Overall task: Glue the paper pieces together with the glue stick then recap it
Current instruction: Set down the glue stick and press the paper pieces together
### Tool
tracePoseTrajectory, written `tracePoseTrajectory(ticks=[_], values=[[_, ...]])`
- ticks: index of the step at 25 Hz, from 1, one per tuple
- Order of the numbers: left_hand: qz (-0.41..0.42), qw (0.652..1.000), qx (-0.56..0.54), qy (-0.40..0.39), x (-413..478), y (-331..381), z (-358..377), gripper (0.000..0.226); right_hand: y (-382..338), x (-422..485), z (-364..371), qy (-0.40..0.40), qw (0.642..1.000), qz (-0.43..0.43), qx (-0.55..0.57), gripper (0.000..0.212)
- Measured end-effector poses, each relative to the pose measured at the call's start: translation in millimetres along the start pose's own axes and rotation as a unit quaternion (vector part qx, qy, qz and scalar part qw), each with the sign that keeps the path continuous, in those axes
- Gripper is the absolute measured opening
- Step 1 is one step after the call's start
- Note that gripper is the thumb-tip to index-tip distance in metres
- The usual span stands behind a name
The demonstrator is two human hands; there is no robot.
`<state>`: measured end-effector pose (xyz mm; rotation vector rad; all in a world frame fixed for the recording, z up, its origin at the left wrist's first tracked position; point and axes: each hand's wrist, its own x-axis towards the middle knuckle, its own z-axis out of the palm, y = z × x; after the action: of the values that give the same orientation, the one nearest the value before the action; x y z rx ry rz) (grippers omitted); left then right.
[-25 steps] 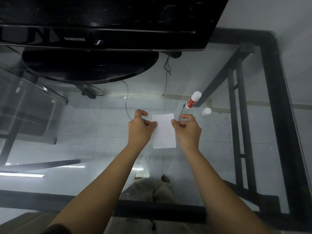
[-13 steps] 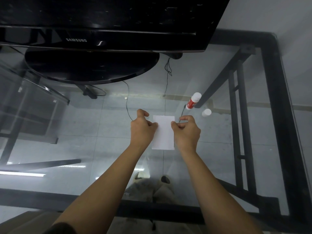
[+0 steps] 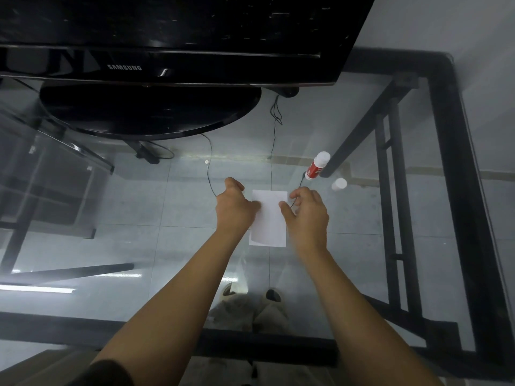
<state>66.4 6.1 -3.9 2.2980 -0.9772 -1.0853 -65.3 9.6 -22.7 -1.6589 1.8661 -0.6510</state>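
Observation:
Two white paper pieces [image 3: 269, 218] lie stacked on the glass table top [image 3: 167, 218]; a sliver of the lower sheet shows at the bottom left corner. My left hand [image 3: 234, 207] grips the stack's left edge, thumb on top. My right hand [image 3: 308, 215] holds the right edge with its thumb on the sheet and its index finger raised just beyond the top right corner. The glue stick [image 3: 316, 167], white with a red label, lies uncapped behind my right hand. Its white cap [image 3: 339, 184] stands apart to the right of it.
A black Samsung monitor [image 3: 167, 65] on a round stand [image 3: 150, 112] fills the back of the table. Thin black cables [image 3: 274, 151] run from it toward the paper. The black table frame [image 3: 451, 190] borders the right side and the near edge.
The paper stays almost in place. My right index finger has lifted off the top right corner, and my left thumb has slid a little further onto the sheet.

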Motion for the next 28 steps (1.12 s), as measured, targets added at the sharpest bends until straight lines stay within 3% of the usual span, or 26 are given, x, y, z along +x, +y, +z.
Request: tracePoseTrajectory(ticks=[3,5,10,19,21,22,24,25,28], values=[[0.001,1.0,0.003,-0.001,0.5,-0.5,0.1,0.04,21.2,2.5,-6.0,-0.131,0.963,-0.198,-0.127,0.042],[0.003,1.0,0.005,0.002,1.5,-1.3,0.1,0.04,34.6,4.8,-9.7,-0.186,0.916,-0.255,-0.247,0.057],[-0.028,0.999,0.02,-0.002,-1.6,-8.3,-3.4,0.048,38.5,3.1,-6.3,-0.198,0.889,-0.238,-0.336,0.064],[-0.067,0.996,0.021,-0.061,-52.7,-40.6,-12.8,0.045,36.1,3.3,-8.5,-0.232,0.885,-0.235,-0.33,0.076],[-0.025,0.995,0.072,-0.06,-54.1,-44.2,-18.3,0.043,36.1,2.9,-9.0,-0.237,0.886,-0.235,-0.323,0.074],[0.04,0.995,0.082,-0.032,-51.0,-43.5,-21.2,0.04,36.1,2.8,-9.4,-0.238,0.886,-0.235,-0.321,0.074],[0.23,0.968,0.102,0.014,-38.6,-41.3,-23.0,0.036,35.8,2.5,-10.5,-0.24,0.886,-0.239,-0.318,0.073],[0.31,0.937,0.162,-0.008,-31.2,-40.6,-21.6,0.047,35.7,1.8,-11.1,-0.241,0.885,-0.241,-0.316,0.073],[0.422,0.796,0.424,-0.091,-8.9,-48.3,-18.9,0.069,34.0,1.9,-13.2,-0.242,0.884,-0.242,-0.319,0.072]])
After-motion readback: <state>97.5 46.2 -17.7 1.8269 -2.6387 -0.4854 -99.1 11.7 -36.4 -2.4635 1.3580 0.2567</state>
